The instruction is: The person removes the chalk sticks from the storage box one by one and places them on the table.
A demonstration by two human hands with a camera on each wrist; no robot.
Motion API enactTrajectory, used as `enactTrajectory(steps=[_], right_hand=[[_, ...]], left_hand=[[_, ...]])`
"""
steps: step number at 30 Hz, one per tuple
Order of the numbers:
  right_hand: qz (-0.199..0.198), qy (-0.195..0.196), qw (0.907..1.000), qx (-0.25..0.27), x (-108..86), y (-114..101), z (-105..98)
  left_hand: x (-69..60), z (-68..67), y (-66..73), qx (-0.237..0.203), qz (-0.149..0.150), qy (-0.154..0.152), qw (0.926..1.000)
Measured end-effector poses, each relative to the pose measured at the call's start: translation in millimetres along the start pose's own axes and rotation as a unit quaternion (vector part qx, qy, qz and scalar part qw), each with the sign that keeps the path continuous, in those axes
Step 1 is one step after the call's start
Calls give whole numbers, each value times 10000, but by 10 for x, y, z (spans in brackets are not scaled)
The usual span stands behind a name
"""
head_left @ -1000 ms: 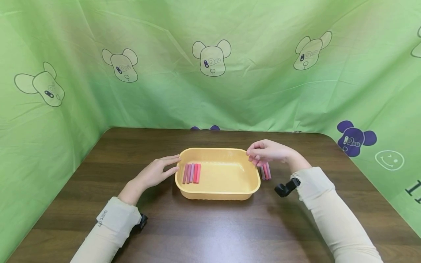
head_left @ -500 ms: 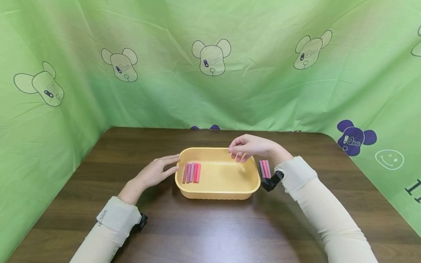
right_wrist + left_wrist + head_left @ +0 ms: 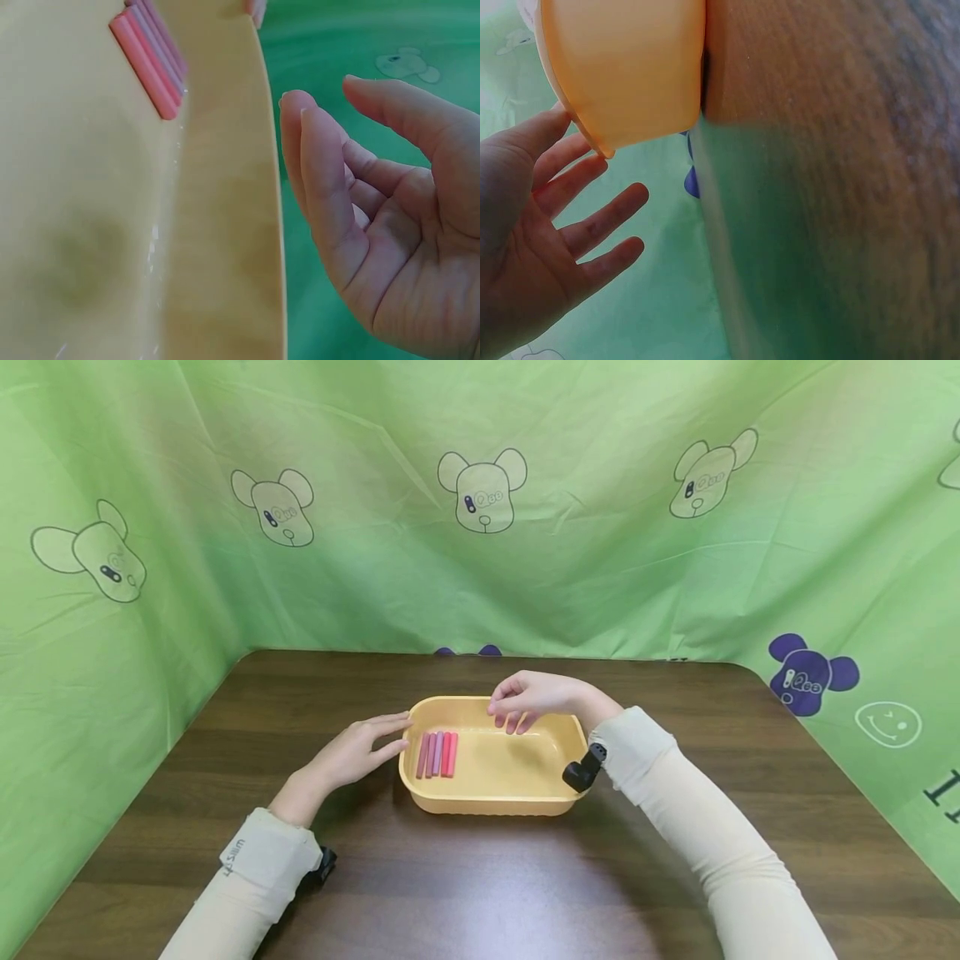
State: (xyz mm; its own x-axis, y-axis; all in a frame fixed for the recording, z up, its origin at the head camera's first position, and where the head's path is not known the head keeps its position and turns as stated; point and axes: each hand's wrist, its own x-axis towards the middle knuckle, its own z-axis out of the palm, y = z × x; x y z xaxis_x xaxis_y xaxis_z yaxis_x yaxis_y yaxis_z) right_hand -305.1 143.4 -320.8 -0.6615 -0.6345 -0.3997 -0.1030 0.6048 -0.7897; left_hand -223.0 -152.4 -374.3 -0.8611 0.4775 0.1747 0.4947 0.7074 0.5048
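A yellow plastic tray (image 3: 495, 806) stands on the table. Inside, along its left end, lies a row of several slim pink, red and purple sticks (image 3: 437, 755), side by side; they also show as pink sticks (image 3: 150, 60) in the right wrist view. My left hand (image 3: 352, 756) touches the tray's left rim with loosely spread fingers. Over the back part of the tray hovers my right hand (image 3: 543, 696), with nothing between thumb and fingers; in the right wrist view the hand (image 3: 382, 217) has its thumb apart from its bent fingertips. The right forearm covers the place just right of the tray.
A dark wooden table (image 3: 450, 885) extends around the tray. Green cloth (image 3: 480, 585) printed with bear heads hangs behind it and at both sides. A small black camera (image 3: 583, 768) on my right wrist overhangs the tray's right end.
My right hand has moved left from the tray's right rim to above its inside. The few sticks right of the tray are now hidden by that arm. My left hand stays put.
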Motion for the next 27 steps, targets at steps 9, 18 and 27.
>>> enactTrajectory(steps=[9,18,27], right_hand=[[11,-326,9994,-134,192,0,74],[150,-498,9982,-302,369,90,129],[309,-662,9970,-246,503,142,214]], left_hand=[[-3,3,4,35,23,-4,10000],[-6,6,-3,47,2,-9,10000],[-11,7,-5,11,-53,-26,10000]])
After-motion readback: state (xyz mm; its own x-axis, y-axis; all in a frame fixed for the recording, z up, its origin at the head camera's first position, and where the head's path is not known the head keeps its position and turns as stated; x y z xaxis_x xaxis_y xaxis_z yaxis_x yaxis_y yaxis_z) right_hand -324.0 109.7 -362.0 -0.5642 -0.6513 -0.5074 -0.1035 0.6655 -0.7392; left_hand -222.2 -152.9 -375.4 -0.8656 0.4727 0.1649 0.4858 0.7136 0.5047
